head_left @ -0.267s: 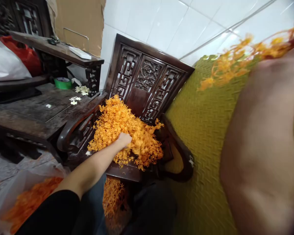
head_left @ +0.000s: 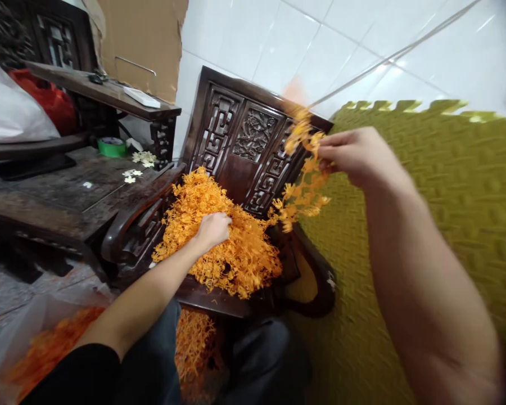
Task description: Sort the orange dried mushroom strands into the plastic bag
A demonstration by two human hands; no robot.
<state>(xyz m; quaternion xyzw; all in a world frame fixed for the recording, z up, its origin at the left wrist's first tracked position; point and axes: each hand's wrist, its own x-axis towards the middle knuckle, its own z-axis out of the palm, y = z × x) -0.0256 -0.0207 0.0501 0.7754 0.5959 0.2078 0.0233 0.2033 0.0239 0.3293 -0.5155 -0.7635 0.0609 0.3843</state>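
A big heap of orange artificial flowers (head_left: 244, 264) covers the seat of a dark carved wooden chair (head_left: 240, 169). My left hand (head_left: 214, 228) is closed low against the middle of this heap, its fingertips partly hidden among the flowers. To the right, above the chair's arm, my right hand (head_left: 348, 154) pinches a sprig of orange artificial flowers (head_left: 306, 194). The sprig dangles beside the heap, its upper end smeared by motion.
Left of the chair, a dark wooden table (head_left: 46, 191) bears green tape (head_left: 112, 147) and pale flower pieces (head_left: 143, 158). A plastic bag (head_left: 29, 315) with orange pieces stands below. A yellow-green foam mat (head_left: 362, 270) is on the right, with white tiles behind.
My right hand has swung in from the far right edge toward the chair, bringing the orange sprig with it. My left hand stays at the heap, shifted slightly upward.
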